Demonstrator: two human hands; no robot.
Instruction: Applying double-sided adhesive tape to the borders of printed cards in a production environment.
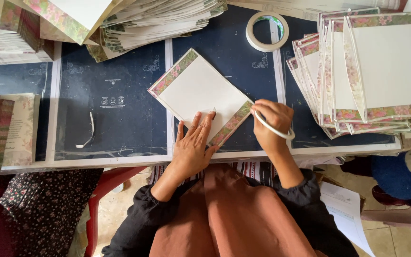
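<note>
A white square card [200, 93] with flowered borders on two sides lies tilted on the dark work mat [120, 114]. My left hand [193, 145] presses flat on the card's near corner, fingers spread. My right hand [272, 123] sits at the card's right corner, closed around a thin white tape strip [274, 128] that loops over the wrist side of the hand. A roll of white tape [267, 31] rests on the mat beyond the card.
Stacks of the same flowered cards lie at the right [376, 71] and top left [158, 21]. Folded paper pieces [5, 128] sit at the left edge. A peeled white strip [89, 135] lies on the mat. A red chair [105, 190] stands below.
</note>
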